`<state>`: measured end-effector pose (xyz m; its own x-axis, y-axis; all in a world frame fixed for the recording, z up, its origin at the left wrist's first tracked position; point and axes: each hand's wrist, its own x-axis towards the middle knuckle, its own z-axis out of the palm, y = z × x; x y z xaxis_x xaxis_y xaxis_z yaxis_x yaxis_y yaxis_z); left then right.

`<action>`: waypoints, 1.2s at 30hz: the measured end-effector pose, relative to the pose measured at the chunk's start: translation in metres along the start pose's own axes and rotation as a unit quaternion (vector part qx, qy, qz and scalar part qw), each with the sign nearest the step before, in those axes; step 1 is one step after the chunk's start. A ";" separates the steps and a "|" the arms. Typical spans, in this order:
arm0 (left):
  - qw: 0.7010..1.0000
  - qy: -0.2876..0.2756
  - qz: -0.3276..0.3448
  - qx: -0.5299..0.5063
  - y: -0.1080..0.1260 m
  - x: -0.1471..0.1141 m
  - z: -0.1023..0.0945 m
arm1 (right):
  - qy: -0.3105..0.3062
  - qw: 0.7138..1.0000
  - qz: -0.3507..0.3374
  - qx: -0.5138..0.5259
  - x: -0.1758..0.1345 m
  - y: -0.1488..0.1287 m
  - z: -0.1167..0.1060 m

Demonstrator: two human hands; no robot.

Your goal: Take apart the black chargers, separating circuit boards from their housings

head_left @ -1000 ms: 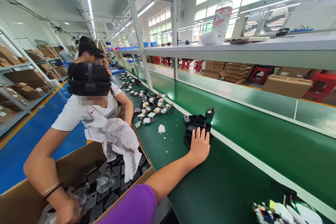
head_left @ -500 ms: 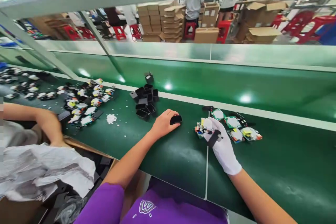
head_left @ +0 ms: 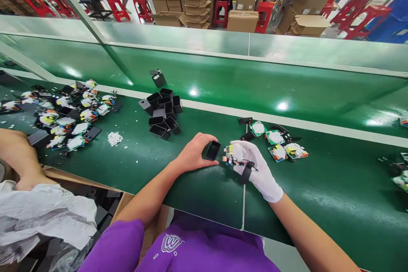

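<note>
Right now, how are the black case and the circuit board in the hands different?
The black case is plain and hollow; the circuit board is crowded with white and yellow parts. The bare left hand holds the case, the gloved right hand the board. Both are held, side by side.

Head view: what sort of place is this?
Probably a factory assembly floor: a long green workbench, circuit boards lying on it, and stacked cardboard boxes beyond.
</note>
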<state>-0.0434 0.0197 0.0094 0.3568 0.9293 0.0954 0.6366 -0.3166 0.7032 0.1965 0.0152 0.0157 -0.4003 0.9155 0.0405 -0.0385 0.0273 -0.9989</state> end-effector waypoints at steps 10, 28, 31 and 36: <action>0.996 0.019 0.068 -0.061 0.009 -0.007 0.004 | -0.024 1.000 -0.011 0.002 -0.005 -0.007 -0.002; 0.852 -0.087 -0.095 -0.508 0.008 -0.005 0.007 | -0.027 0.999 0.016 0.027 -0.009 -0.006 -0.002; 0.881 -0.089 -0.054 -0.462 0.007 -0.006 0.010 | -0.024 0.999 0.018 0.022 -0.010 -0.011 0.001; 0.933 -0.082 -0.032 -0.349 0.011 -0.007 0.003 | -0.035 0.999 0.011 -0.001 -0.011 -0.010 0.000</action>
<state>-0.0365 0.0089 0.0143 0.4705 0.8819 -0.0308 0.0800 -0.0079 0.9968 0.2012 0.0045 0.0255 -0.4642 0.8855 0.0209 -0.0279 0.0089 -0.9996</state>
